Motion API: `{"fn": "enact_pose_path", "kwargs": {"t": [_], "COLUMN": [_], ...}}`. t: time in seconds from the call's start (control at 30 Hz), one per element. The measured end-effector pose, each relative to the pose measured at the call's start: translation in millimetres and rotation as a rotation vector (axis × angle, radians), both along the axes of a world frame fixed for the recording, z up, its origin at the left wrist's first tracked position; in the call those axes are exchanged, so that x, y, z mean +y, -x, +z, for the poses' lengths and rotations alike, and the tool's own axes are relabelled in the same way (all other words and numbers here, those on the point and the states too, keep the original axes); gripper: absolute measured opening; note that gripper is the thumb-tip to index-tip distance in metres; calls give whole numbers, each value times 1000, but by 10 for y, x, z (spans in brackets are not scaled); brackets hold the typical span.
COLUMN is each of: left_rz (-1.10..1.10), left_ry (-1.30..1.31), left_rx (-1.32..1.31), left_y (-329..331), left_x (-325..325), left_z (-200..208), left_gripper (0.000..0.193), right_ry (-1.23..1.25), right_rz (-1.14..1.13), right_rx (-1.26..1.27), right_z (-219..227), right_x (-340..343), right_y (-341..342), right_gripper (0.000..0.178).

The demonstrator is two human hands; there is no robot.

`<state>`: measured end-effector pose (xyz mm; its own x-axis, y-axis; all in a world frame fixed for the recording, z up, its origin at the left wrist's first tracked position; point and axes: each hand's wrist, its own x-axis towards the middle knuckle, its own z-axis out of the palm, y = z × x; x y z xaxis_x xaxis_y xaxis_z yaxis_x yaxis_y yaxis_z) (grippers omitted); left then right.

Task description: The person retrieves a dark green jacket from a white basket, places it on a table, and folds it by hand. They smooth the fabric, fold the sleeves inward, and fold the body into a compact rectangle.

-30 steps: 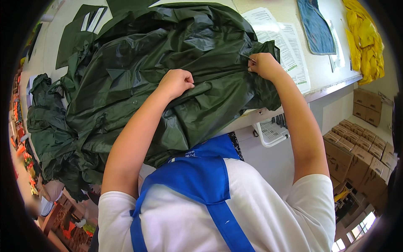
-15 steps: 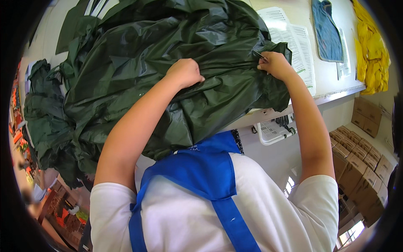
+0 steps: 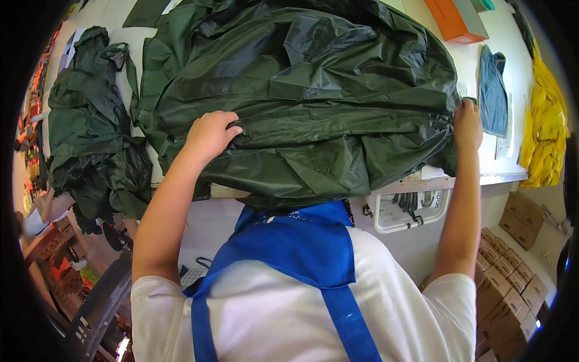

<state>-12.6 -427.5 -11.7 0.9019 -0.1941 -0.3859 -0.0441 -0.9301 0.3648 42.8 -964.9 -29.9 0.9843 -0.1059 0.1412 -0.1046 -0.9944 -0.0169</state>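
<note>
A large dark green raincoat (image 3: 313, 114) of shiny, creased fabric lies spread over the white table in front of me and hangs over its near edge. My left hand (image 3: 210, 136) is at the left part of its long front strip, with the thumb and fingers closing on a fold. At the right end of the same strip, my right hand (image 3: 468, 127) grips the gathered edge, its fingers curled. A small dark bit shows above the right fingers; I cannot tell whether it is a tool or cloth.
Another dark green garment (image 3: 90, 120) lies crumpled at the left. At the far right are an orange box (image 3: 455, 21), a blue cloth piece (image 3: 493, 90) and yellow garments (image 3: 543, 120). A white basket (image 3: 386, 223) hangs under the table edge (image 3: 506, 177). Stacked cartons (image 3: 512, 277) stand lower right.
My hands have moved apart, the left one leftward and the right one rightward. The raincoat lies stretched wider, its front strip straighter. The dark pointed tool seen at my right hand is no longer clearly visible.
</note>
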Motion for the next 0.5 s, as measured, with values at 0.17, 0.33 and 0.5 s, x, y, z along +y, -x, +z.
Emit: {"fn": "enact_pose_path", "kwargs": {"t": [0.17, 0.33, 0.5], "left_rz": [148, 124, 148], "left_ry": [142, 288, 233], "left_rx": [58, 12, -53], "left_y": [138, 194, 161], "left_x": [130, 386, 378], "left_z": [113, -53, -529], "left_gripper": [23, 17, 15], "right_ry": [-675, -785, -728], "right_rz": [451, 509, 475], "right_rx": [219, 511, 587], "right_z": [24, -435, -392], "right_x": [2031, 2551, 2608], "right_y": [330, 257, 258], "right_gripper": [20, 24, 19]}}
